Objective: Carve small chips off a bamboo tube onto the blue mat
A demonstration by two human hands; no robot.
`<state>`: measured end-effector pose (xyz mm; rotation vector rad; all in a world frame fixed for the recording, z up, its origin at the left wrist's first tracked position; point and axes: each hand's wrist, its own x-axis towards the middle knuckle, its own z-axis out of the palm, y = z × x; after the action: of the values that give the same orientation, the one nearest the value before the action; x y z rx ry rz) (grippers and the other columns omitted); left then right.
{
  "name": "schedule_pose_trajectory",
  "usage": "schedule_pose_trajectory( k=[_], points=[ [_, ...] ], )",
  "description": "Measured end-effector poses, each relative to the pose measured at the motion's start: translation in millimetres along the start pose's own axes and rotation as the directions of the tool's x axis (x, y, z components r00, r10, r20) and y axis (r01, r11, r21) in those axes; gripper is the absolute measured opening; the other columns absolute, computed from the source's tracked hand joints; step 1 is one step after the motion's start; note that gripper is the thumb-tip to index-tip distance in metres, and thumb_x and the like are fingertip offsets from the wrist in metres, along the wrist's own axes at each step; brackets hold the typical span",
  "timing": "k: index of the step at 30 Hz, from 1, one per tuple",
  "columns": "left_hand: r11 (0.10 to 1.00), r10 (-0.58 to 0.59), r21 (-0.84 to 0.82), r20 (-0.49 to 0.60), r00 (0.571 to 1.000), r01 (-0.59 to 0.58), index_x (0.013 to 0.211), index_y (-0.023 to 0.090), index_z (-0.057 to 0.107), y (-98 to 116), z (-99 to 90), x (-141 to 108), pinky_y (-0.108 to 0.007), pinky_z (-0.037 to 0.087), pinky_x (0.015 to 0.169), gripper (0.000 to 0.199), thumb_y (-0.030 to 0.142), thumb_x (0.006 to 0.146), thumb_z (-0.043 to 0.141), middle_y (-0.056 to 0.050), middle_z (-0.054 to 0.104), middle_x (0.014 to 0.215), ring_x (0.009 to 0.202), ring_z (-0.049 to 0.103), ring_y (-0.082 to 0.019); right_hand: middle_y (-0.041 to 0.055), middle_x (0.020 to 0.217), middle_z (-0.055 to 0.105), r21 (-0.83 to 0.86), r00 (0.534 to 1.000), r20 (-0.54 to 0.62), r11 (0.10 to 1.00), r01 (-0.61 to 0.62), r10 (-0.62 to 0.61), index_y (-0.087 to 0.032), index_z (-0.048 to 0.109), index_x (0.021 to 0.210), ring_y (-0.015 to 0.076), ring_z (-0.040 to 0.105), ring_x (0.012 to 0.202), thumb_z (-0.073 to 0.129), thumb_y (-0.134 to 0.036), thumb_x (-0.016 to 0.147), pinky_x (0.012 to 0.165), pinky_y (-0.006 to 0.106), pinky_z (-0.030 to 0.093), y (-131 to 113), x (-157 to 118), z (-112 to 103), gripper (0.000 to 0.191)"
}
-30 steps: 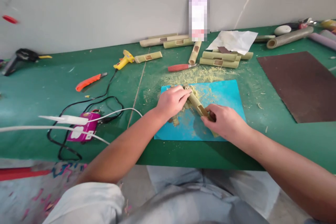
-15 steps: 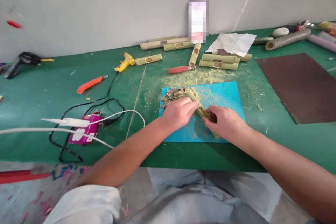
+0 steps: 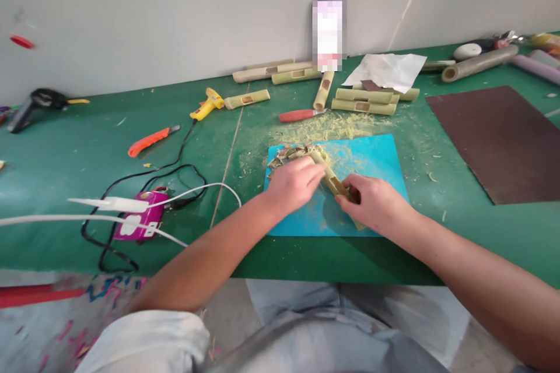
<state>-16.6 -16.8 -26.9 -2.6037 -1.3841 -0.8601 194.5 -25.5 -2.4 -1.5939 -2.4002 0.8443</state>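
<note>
A pale green bamboo tube [image 3: 336, 184] with a rectangular cut-out lies slanted over a blue mat [image 3: 385, 157]. My right hand [image 3: 371, 201] grips its near end between thumb and fingers. My left hand [image 3: 294, 185] is by the tube's upper part, fingers bent and close together, tips at its left side. Whether anything is pinched in them is hidden. Beside the left hand, a heap of bamboo chips [image 3: 284, 155] lies at the mat's upper left corner, partly covered by that hand. Yellowish shavings [image 3: 345, 127] are strewn behind the mat.
Behind the mat lie a red-handled knife [image 3: 297, 116] and several cut bamboo tubes [image 3: 363, 106]. An orange cutter [image 3: 149, 142], yellow glue gun [image 3: 207, 105] and purple box [image 3: 140, 215] with tangled cords are leftward. A dark brown sheet [image 3: 499, 143] lies at right. A phone [image 3: 329, 32] leans on the wall.
My left hand has shifted slightly left along the tube's side, over more of the chip heap, and some chips look disturbed. My right hand and the tube have stayed nearly in place.
</note>
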Motion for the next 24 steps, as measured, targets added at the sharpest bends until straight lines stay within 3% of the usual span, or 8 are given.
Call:
schedule_pose_trajectory(
  k=[2,5,9,13,16,21,24],
  points=[
    [0.999,0.032,-0.035,0.021,0.999,-0.031,0.108,0.016,0.071,1.2,-1.1,-0.6,-0.022,0.046,0.059,0.029,0.031,0.100,0.047,-0.004,0.065,0.076,0.068,0.062,-0.012,-0.0010,0.068,0.059,0.008,1.000,0.002,1.000,0.006,-0.006,-0.022,0.055,0.081,0.0125,0.048,0.058,0.056,-0.035,0.082,0.055,0.027,0.029,-0.6,-0.2,-0.1,0.013],
    [1.000,-0.014,-0.001,-0.045,0.999,0.014,0.106,0.015,0.071,-0.2,-2.1,-1.2,-0.023,0.047,0.062,0.028,0.029,0.099,0.048,-0.006,0.067,0.081,0.071,0.062,-0.013,-0.0013,0.069,0.059,0.015,1.000,0.007,1.000,0.002,-0.002,-0.022,0.056,0.086,0.0125,0.048,0.058,0.056,-0.036,0.082,0.056,0.027,0.029,-2.3,-0.6,-0.5,0.014],
    [0.999,0.035,-0.032,0.027,0.999,-0.034,0.108,0.017,0.071,-1.5,-2.3,-1.7,-0.022,0.047,0.060,0.029,0.031,0.100,0.047,-0.004,0.066,0.077,0.068,0.061,-0.012,-0.0011,0.069,0.059,-0.007,1.000,0.016,1.000,0.006,-0.005,-0.022,0.055,0.083,0.0127,0.049,0.059,0.058,-0.036,0.081,0.056,0.027,0.030,-3.9,-1.3,-0.7,0.015],
    [1.000,-0.022,0.018,-0.034,0.999,0.023,0.105,0.016,0.071,-2.6,-3.2,-0.4,-0.022,0.048,0.063,0.029,0.030,0.100,0.047,-0.005,0.067,0.080,0.071,0.062,-0.013,-0.0014,0.070,0.058,-0.017,1.000,0.006,1.000,0.012,-0.011,-0.022,0.055,0.085,0.0125,0.048,0.059,0.059,-0.036,0.082,0.057,0.027,0.030,-4.0,-1.7,0.2,0.015],
    [1.000,0.022,-0.020,-0.003,1.000,-0.022,0.105,0.016,0.071,-3.9,-4.1,0.5,-0.023,0.048,0.064,0.029,0.030,0.100,0.047,-0.005,0.067,0.080,0.071,0.062,-0.013,-0.0011,0.071,0.058,-0.041,1.000,0.008,0.999,0.014,-0.014,-0.021,0.054,0.083,0.0125,0.047,0.060,0.060,-0.036,0.081,0.057,0.027,0.030,-4.4,-1.7,1.3,0.015],
    [0.999,-0.050,0.019,-0.043,0.998,0.051,0.106,0.015,0.071,-9.2,-5.2,1.7,-0.022,0.049,0.066,0.027,0.027,0.099,0.048,-0.006,0.068,0.082,0.073,0.063,-0.013,-0.0007,0.073,0.059,-0.069,0.999,-0.018,0.996,0.049,-0.050,-0.020,0.055,0.085,0.0127,0.047,0.061,0.060,-0.037,0.081,0.057,0.027,0.030,-6.0,-2.8,3.6,0.017],
    [1.000,-0.016,0.012,-0.013,1.000,0.017,0.108,0.015,0.070,-8.1,-5.1,1.1,-0.022,0.050,0.066,0.027,0.026,0.099,0.048,-0.005,0.068,0.081,0.073,0.063,-0.013,0.0000,0.074,0.060,-0.080,0.998,-0.020,0.995,0.054,-0.055,-0.020,0.056,0.087,0.0131,0.047,0.061,0.059,-0.038,0.082,0.057,0.027,0.030,-6.2,-3.7,4.1,0.019]
  ],
)
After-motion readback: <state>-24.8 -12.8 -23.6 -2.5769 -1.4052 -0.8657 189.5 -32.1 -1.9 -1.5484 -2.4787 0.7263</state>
